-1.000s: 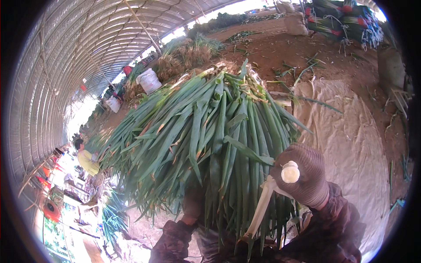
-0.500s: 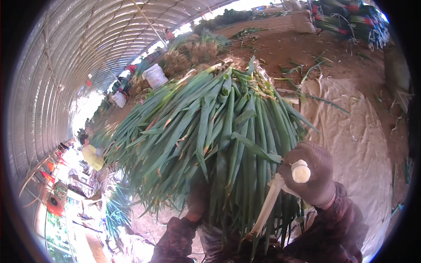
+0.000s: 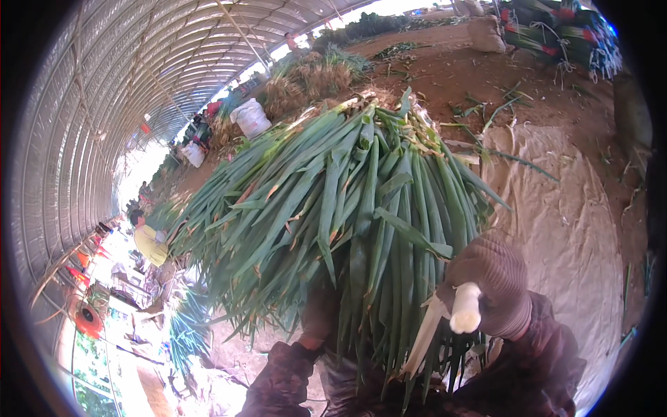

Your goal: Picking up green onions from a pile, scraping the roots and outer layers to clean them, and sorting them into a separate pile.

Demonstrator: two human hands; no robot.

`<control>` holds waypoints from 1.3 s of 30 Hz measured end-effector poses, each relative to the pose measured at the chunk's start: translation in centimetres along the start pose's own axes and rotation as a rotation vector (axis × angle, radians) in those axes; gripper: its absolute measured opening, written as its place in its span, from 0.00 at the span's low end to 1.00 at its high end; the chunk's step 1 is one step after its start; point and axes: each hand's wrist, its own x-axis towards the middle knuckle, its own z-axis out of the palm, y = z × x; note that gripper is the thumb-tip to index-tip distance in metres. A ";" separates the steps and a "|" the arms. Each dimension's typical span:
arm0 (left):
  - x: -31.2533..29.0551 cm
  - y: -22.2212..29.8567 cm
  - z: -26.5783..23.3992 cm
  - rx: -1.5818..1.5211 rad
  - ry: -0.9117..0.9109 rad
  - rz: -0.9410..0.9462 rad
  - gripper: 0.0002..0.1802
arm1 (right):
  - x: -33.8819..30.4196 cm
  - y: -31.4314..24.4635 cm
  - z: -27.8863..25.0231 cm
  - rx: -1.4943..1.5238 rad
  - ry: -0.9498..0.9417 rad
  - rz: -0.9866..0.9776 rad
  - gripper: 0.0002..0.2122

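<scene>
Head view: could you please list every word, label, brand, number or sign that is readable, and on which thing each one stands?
No text can be read anywhere.
Nearer white sack: any print is too small and blurred to read.
Tied bundles, upper right: no legible label.
Right hand, white stalk and green leaves: no lettering visible.

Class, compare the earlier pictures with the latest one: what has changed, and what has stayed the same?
The right hand has tipped the white stalk: its end, which faced the camera, now points toward the picture's lower edge, showing more shaft. The scene sits slightly farther right. The right hand keeps its hold; the pile of green leaves and the left hand, partly hidden behind it, look much the same.
</scene>
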 end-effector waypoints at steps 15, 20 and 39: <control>-0.5 -1.6 0.7 0.133 -0.015 0.121 0.07 | 0.3 -1.2 0.4 0.004 -0.027 -0.090 0.17; -0.7 -1.1 0.6 -0.058 0.037 -0.013 0.07 | 0.2 -1.1 0.5 0.015 -0.006 -0.094 0.17; 0.0 -0.1 0.0 0.046 -0.133 -0.044 0.07 | 0.4 -0.6 0.0 -0.002 0.046 -0.163 0.18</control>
